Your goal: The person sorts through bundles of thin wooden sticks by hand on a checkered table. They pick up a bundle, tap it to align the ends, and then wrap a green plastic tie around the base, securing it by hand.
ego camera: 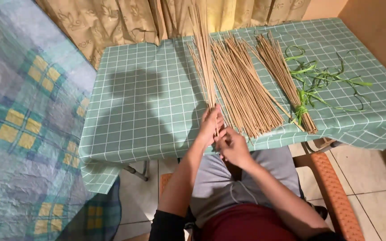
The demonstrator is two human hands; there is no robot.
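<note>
A: Head view, what's being held?

B: A thin bunch of sticks (204, 53) is gripped at its base by the left hand (211, 125) at the table's (144, 98) near edge; the right hand (231, 145) is pinched closed on it just below.

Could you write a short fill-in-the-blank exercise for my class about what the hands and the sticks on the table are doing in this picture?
1. The left hand grips a bunch of thin sticks near their ____ ends.
2. The tablecloth is green with a ____ grid of lines.
3. The tied bundle of sticks is bound with a ____ strip.
4. The right hand is ____ the left hand, at the table's near edge.

Missing words: lower; white; green; beside
</note>
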